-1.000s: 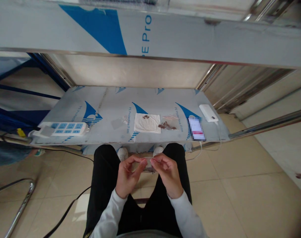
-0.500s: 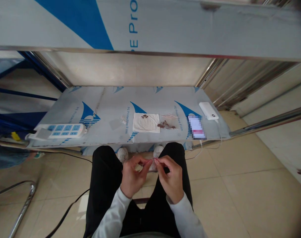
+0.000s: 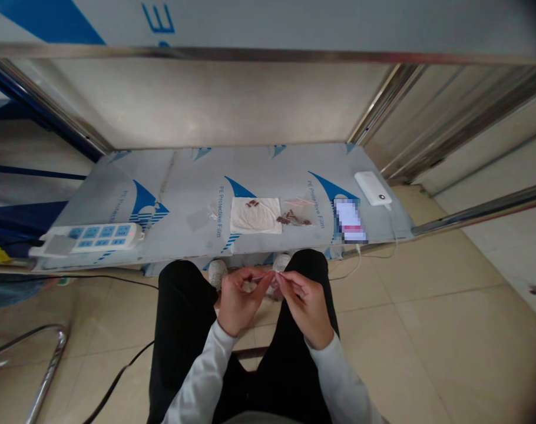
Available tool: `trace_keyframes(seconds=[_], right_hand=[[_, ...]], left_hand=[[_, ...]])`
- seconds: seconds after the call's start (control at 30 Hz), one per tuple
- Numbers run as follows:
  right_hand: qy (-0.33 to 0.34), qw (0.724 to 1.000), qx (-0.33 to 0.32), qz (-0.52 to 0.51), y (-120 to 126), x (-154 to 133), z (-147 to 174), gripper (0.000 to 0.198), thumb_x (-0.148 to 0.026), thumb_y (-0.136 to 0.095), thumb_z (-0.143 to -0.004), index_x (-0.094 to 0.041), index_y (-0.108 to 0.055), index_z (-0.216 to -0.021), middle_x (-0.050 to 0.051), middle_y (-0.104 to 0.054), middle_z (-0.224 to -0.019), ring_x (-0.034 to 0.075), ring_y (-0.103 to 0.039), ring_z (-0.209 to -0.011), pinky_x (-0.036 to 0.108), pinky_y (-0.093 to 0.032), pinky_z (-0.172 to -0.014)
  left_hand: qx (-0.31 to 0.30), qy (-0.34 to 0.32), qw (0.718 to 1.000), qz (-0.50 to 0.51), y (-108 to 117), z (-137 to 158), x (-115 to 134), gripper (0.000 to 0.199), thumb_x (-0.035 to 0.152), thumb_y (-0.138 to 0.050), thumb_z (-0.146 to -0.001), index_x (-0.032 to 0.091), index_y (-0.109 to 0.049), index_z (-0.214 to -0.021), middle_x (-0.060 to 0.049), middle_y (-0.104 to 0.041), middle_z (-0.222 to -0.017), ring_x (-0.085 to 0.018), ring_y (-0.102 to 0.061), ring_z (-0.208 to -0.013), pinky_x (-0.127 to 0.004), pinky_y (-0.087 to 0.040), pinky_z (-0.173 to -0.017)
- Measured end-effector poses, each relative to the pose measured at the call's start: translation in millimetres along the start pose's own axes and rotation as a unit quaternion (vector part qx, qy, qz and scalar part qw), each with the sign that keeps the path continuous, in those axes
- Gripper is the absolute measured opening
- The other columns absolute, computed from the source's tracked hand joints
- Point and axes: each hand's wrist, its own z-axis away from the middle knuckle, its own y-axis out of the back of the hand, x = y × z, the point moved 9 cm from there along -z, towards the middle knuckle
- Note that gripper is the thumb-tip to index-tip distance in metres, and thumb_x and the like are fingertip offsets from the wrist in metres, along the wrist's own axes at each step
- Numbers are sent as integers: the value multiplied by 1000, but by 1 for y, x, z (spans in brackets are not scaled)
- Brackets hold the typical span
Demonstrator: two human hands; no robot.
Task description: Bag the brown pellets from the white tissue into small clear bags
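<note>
My left hand and my right hand meet above the gap between my knees, each closed in a pinch with thumb and forefinger. What they pinch is too small to name; only a thin pale and pinkish bit shows at the fingertips. Beyond them on the low shelf lies a white cloth bearing several small brown pieces. To its right, more brown pieces rest on or in a clear plastic bag, with thin pinkish sticks behind them.
A white power strip lies at the shelf's left end. On the right are a blurred-out phone and a white power bank, with white cables hanging over the edge. An upper shelf crosses above. A chair leg stands at lower left.
My view has tilted and shifted slightly, so the upper shelf sits higher in the picture. Both hands stay together in their pinch, a little higher in view.
</note>
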Motion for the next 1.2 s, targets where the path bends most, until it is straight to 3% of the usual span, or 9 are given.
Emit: trace_keyframes(seconds=[0.07, 0.2, 0.3, 0.43, 0.67, 0.8, 0.97, 1.2], right_hand=[[-16, 999, 17, -31, 2, 0, -4, 21, -38, -63, -83, -19, -70, -90, 6, -71, -82, 18, -67, -68, 31, -55, -67], [-53, 993, 38, -96, 6, -4, -14, 26, -44, -67, -78, -18, -68, -79, 4, -70, -72, 18, -66, -68, 28, -55, -62], [-57, 993, 24, -101, 5, -9, -21, 29, -45, -70, -75, -17, -68, -80, 4, -69, -72, 18, -66, -67, 27, -54, -62], [-56, 990, 26, -129, 4, -10, -24, 30, -44, -72, -73, -18, -64, -86, 4, -69, -76, 17, -65, -68, 27, -54, -61], [-19, 997, 40, -57, 2, -18, -26, 25, -43, -67, -79, -18, -60, -78, 2, -64, -69, 15, -62, -66, 25, -51, -64], [-13, 999, 18, -47, -2, -20, -30, 24, -41, -67, -79, -18, -62, -82, 3, -66, -75, 16, -64, -71, 27, -52, -70], [-29, 997, 1, -65, -4, -18, -33, 27, -43, -69, -76, -19, -65, -87, 5, -69, -83, 18, -66, -79, 29, -53, -73], [-26, 999, -2, -44, -5, -18, -30, 25, -42, -70, -76, -18, -64, -77, 4, -69, -75, 18, -65, -75, 29, -52, -70]], left_hand=[[2, -3, 1000, -1, -1, -3, 1, 19, 34, -69, -76, 14, -73, -76, -6, -74, -76, -16, -67, -69, -24, -52, -67], [-24, 30, 993, 113, -4, -7, -4, 27, 39, -67, -78, 13, -72, -85, -8, -74, -81, -16, -68, -70, -26, -55, -67], [25, 61, 988, 143, 11, -9, -7, 28, 40, -70, -74, 13, -70, -80, -5, -72, -71, -15, -65, -63, -25, -54, -63], [53, 48, 987, 143, 22, -8, -3, 24, 38, -72, -73, 14, -68, -72, -3, -69, -64, -13, -62, -59, -23, -52, -61], [96, 25, 982, 161, 27, -4, -1, 22, 35, -72, -73, 13, -66, -73, -2, -67, -65, -12, -62, -58, -22, -51, -60], [75, 29, 982, 170, 26, -7, 0, 24, 37, -69, -76, 13, -66, -79, -3, -69, -71, -13, -64, -65, -22, -52, -63], [69, 36, 988, 137, 30, -11, -3, 26, 38, -73, -72, 13, -66, -71, -4, -69, -64, -13, -63, -59, -22, -51, -58], [75, 30, 987, 141, 32, -7, -3, 23, 36, -72, -73, 14, -66, -72, -3, -69, -66, -13, -65, -63, -22, -52, -62]])
